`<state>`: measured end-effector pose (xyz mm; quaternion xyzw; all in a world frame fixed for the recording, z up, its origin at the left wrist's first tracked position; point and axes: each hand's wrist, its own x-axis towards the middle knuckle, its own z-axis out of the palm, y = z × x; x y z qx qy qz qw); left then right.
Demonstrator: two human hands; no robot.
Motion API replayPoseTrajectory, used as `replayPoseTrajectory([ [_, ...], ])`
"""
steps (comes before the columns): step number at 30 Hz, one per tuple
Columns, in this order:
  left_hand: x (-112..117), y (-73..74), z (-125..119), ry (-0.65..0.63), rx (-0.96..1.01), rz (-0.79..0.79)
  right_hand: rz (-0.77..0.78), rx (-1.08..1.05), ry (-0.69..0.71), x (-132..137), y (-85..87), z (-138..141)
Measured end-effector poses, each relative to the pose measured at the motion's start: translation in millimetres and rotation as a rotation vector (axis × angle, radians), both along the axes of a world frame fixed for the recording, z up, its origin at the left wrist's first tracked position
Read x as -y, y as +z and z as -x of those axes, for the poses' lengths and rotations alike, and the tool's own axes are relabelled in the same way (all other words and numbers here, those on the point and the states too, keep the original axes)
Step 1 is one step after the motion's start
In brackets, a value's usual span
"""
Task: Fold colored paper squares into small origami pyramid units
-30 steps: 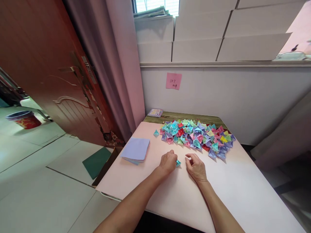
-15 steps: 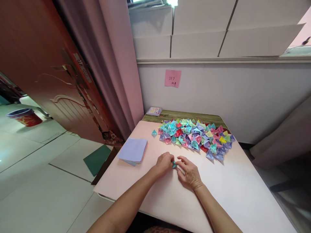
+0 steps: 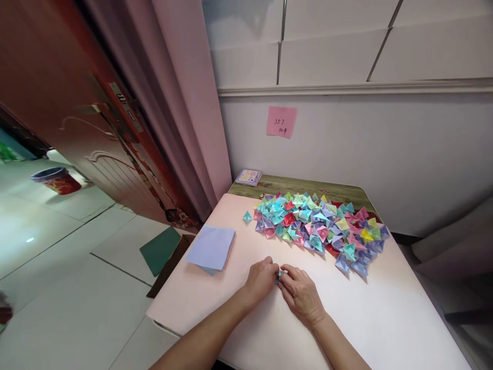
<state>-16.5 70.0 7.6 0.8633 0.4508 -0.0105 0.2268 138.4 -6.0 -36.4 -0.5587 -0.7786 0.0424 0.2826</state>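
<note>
Between my two hands is a small folded teal paper piece point(image 3: 278, 276), mostly covered by fingers. My left hand point(image 3: 262, 277) pinches it from the left, its fingers curled. On the other side, the thumb and fingertips of my right hand point(image 3: 301, 293) close on the same piece. Beyond the hands lies a heap of folded paper boats point(image 3: 316, 226) in purple, teal, pink, green, red and yellow. One teal paper boat point(image 3: 247, 217) sits apart at the heap's left. To the left of my hands is a stack of square paper sheets point(image 3: 211, 246), lavender on top.
A pale pink sheet covers most of the table point(image 3: 177, 288). At its back left corner lies a small printed pack point(image 3: 249, 177). A pink note point(image 3: 281, 122) with handwriting is on the wall. A door point(image 3: 96, 103) and a curtain point(image 3: 185, 92) stand at left.
My right hand's fingers have come closer and now press on the teal paper piece. The left hand keeps its pinch. The camera view has shifted slightly.
</note>
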Motion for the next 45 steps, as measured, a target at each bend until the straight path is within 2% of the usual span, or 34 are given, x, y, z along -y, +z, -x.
replayPoseTrajectory([
  [5,3,-11.6,5,0.033,0.069,0.016,-0.038,-0.070,-0.001,3,-7.3,-1],
  [8,-14,-7.8,13,0.111,0.175,-0.022,-0.137,-0.132,-0.093,4,-16.5,-3],
  [10,-39,1.0,19,0.219,0.244,-0.097,-0.147,-0.153,-0.150,4,-21.7,-3],
  [12,-75,11.2,24,0.327,0.280,-0.166,-0.128,-0.161,-0.173,3,-25.1,-2],
  [16,-144,21.9,25,0.460,0.305,-0.211,-0.121,-0.155,-0.188,2,-27.1,0],
  [19,-163,19.8,26,0.504,0.334,-0.217,-0.144,-0.155,-0.211,2,-27.2,-1],
  [22,-150,17.8,42,0.498,0.364,-0.236,-0.157,-0.155,-0.217,2,-26.9,-2],
  [25,-119,21.5,77,0.478,0.395,-0.273,-0.155,-0.156,-0.204,1,-26.5,-2],
  [27,-97,26.3,104,0.491,0.382,-0.398,-0.144,-0.162,-0.205,0,-26.7,-3],
  [29,-78,30.3,125,0.556,0.294,-0.439,-0.132,-0.167,-0.217,0,-27.7,-3],
  [31,-62,31.3,136,0.640,0.142,-0.422,-0.122,-0.165,-0.227,0,-29.2,-3],
  [33,-50,28.4,137,0.683,0.003,-0.362,-0.116,-0.156,-0.230,0,-30.8,-3],
  [36,-36,19.7,126,0.656,-0.085,-0.301,-0.120,-0.142,-0.231,2,-32.2,-4],
  [40,-23,12.2,117,0.608,-0.072,-0.307,-0.129,-0.129,-0.230,3,-31.4,-4],
  [45,-21,16.9,126,0.604,0.039,-0.285,-0.137,-0.140,-0.228,2,-31.3,-4],
])
